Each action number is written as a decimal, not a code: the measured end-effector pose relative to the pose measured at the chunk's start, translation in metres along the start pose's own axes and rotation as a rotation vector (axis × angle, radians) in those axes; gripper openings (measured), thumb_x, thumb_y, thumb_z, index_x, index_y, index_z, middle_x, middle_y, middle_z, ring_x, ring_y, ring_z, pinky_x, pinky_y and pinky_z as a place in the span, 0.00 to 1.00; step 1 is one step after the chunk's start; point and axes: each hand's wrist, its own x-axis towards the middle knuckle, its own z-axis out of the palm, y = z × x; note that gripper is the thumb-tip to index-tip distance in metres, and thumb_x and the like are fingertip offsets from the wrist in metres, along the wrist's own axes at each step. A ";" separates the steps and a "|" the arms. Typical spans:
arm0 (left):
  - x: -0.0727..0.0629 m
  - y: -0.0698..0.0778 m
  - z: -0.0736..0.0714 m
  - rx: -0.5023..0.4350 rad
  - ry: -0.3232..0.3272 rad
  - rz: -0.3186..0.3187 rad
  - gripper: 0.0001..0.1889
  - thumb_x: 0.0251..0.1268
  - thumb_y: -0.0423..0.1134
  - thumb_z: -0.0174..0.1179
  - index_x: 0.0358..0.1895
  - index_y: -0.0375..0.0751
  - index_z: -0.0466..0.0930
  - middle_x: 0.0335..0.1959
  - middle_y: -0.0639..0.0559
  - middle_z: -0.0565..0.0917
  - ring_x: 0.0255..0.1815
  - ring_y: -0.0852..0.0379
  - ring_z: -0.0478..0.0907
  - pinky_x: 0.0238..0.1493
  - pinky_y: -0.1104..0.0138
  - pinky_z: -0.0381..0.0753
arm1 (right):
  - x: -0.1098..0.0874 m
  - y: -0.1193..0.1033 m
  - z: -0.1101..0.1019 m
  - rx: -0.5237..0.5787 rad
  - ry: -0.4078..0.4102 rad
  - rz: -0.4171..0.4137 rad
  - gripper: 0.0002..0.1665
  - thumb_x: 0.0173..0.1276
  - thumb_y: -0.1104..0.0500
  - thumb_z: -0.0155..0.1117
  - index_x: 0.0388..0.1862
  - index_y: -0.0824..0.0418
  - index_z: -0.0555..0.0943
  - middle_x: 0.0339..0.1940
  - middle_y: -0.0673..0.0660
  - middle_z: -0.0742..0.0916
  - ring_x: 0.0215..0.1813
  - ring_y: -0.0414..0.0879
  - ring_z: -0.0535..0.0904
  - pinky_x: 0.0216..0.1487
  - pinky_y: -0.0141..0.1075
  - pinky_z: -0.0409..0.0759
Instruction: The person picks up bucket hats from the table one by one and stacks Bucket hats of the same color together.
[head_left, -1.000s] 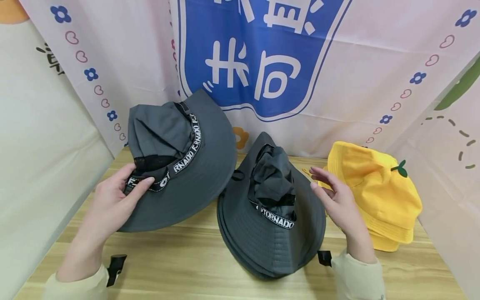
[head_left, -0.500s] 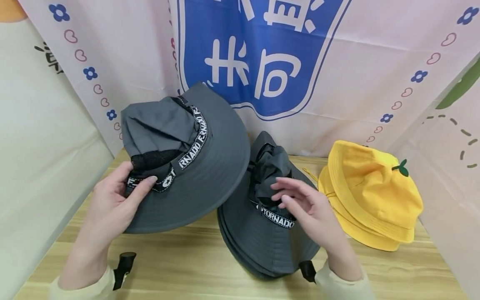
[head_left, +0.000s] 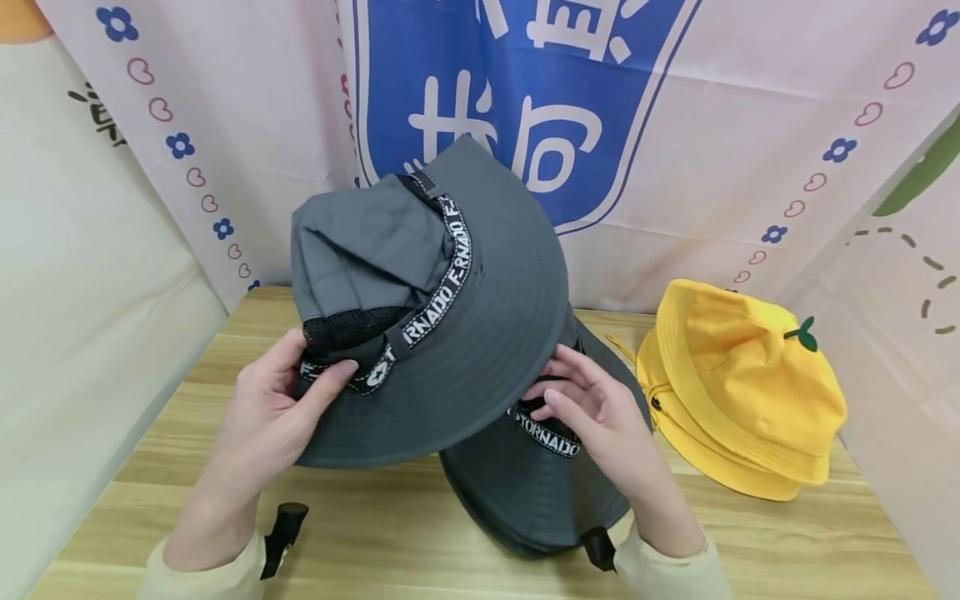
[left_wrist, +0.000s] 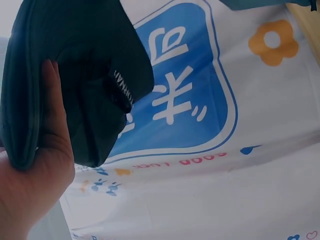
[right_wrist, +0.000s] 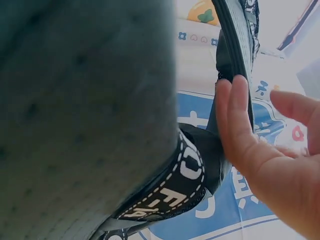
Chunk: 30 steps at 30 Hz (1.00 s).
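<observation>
A dark grey bucket hat (head_left: 498, 325) with a lettered band is raised and tilted, its brim overlapping other hats. My left hand (head_left: 273, 408) pinches it at the band, thumb outside; the left wrist view shows the hand (left_wrist: 50, 160) from behind, at the hat (left_wrist: 90, 45). Beneath lies a stack of similar grey hats (head_left: 517, 492) on the table. My right hand (head_left: 603, 425), fingers loosely bent, is at the lifted hat's brim, above the stack. In the right wrist view, the right hand's fingertips (right_wrist: 239, 87) lie against the brim (right_wrist: 231, 30), thumb apart.
Yellow bucket hats (head_left: 750, 375), the top one with a green sprout, are stacked at the right. A printed cloth (head_left: 675, 208) hangs behind the wooden table (head_left: 390, 533). Pale cloth sides flank the table left and right. Black straps are at both wrists.
My left hand has carried the grey hat right and slightly up, over the stack. My right hand has moved left from beside the yellow hats to the lifted hat's brim.
</observation>
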 end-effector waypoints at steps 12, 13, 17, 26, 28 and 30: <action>0.000 -0.005 0.001 -0.021 -0.035 0.018 0.18 0.68 0.26 0.61 0.60 0.36 0.79 0.49 0.66 0.87 0.42 0.70 0.84 0.41 0.80 0.81 | -0.002 -0.008 0.000 0.217 0.093 0.013 0.14 0.78 0.70 0.48 0.56 0.60 0.74 0.45 0.49 0.85 0.44 0.43 0.85 0.48 0.36 0.86; 0.000 -0.006 0.001 -0.023 -0.036 0.019 0.18 0.67 0.25 0.60 0.59 0.36 0.79 0.49 0.65 0.87 0.42 0.70 0.84 0.41 0.80 0.81 | -0.003 -0.009 0.000 0.210 0.099 0.009 0.14 0.78 0.70 0.48 0.56 0.60 0.75 0.44 0.49 0.86 0.44 0.43 0.86 0.48 0.36 0.86; 0.001 -0.008 0.002 -0.043 -0.042 0.023 0.19 0.65 0.21 0.60 0.58 0.35 0.80 0.48 0.62 0.87 0.43 0.69 0.84 0.42 0.80 0.81 | -0.005 -0.010 -0.002 0.185 0.126 0.004 0.16 0.78 0.70 0.48 0.59 0.59 0.74 0.42 0.47 0.89 0.41 0.42 0.88 0.44 0.34 0.86; 0.002 -0.013 0.005 -0.037 -0.185 0.071 0.22 0.62 0.19 0.61 0.58 0.37 0.80 0.50 0.64 0.86 0.48 0.71 0.83 0.46 0.79 0.81 | -0.005 -0.012 -0.002 0.350 0.105 -0.026 0.23 0.78 0.72 0.44 0.68 0.58 0.65 0.47 0.48 0.90 0.44 0.39 0.88 0.47 0.35 0.87; 0.002 -0.014 0.008 -0.038 -0.224 0.089 0.22 0.62 0.20 0.61 0.58 0.39 0.80 0.50 0.61 0.87 0.48 0.71 0.83 0.47 0.79 0.81 | -0.004 -0.012 0.000 0.412 0.103 -0.034 0.27 0.78 0.73 0.42 0.72 0.57 0.60 0.53 0.48 0.87 0.48 0.40 0.88 0.49 0.36 0.87; 0.002 -0.014 0.011 -0.056 -0.264 0.084 0.22 0.64 0.21 0.61 0.60 0.40 0.80 0.50 0.58 0.87 0.48 0.71 0.83 0.46 0.77 0.82 | -0.003 -0.011 0.001 0.480 0.109 -0.062 0.31 0.78 0.75 0.40 0.75 0.56 0.56 0.57 0.49 0.84 0.51 0.41 0.87 0.50 0.37 0.87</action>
